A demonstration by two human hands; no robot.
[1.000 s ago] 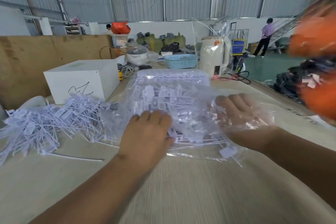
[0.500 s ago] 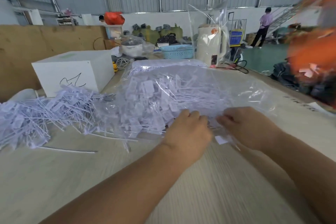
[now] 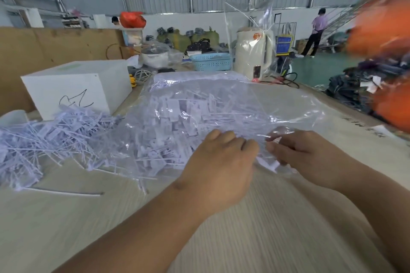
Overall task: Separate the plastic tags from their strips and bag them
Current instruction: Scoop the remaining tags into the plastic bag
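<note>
A large clear plastic bag [image 3: 221, 104] full of white plastic tags lies across the middle of the wooden table [image 3: 244, 228]. My left hand [image 3: 221, 162] and my right hand [image 3: 304, 155] meet at the bag's near edge, fingers curled and pinching the film. A single white tag [image 3: 269, 164] shows between the two hands inside the film. A loose pile of white tags and strips [image 3: 44, 137] lies on the table to the left of the bag, partly touching it.
A white box [image 3: 75, 88] with a black scribble stands behind the pile. One thin strip [image 3: 68, 193] lies alone near the pile. A blue basket [image 3: 210, 62], a bagged cream kettle [image 3: 253, 53] and orange bundles [image 3: 381, 29] stand further back and right. A person stands far back.
My left hand moved right from the bag's middle to its near edge. My right hand drew out from under the film, and both now pinch the edge close together.
</note>
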